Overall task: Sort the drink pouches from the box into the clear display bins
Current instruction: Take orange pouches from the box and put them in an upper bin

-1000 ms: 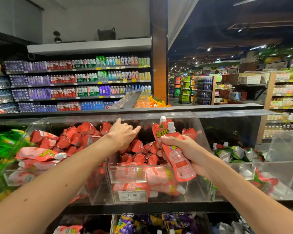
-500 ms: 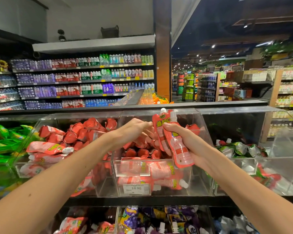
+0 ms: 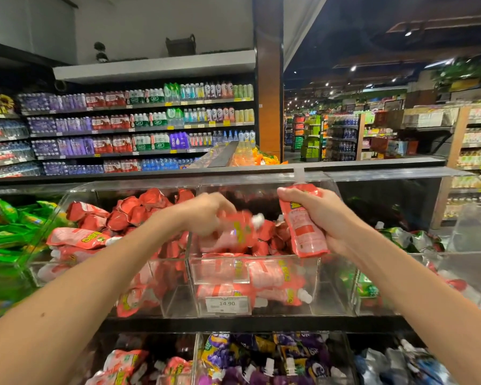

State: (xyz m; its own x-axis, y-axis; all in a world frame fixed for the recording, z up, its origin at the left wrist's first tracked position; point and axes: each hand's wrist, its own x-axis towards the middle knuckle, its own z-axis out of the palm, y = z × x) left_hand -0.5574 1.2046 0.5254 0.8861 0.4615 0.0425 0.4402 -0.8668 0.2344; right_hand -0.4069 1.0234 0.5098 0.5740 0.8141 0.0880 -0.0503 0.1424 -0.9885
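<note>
The middle bin point(image 3: 328, 290) is already well stocked; one pink pouch point(image 3: 235, 232) is gripped over it by the left hand point(image 3: 206, 215); another pouch point(image 3: 306, 234) is clutched by the right hand point(image 3: 320, 218), not yet placed.

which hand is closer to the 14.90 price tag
Left. The left hand, gripping a blurred pouch, is almost straight above the price tag; the right hand, holding a second pouch, is above it and well off to the right.

Supermarket, stocked drink shelves point(image 3: 139, 126), price-tagged clear bins point(image 3: 329, 290)
</note>
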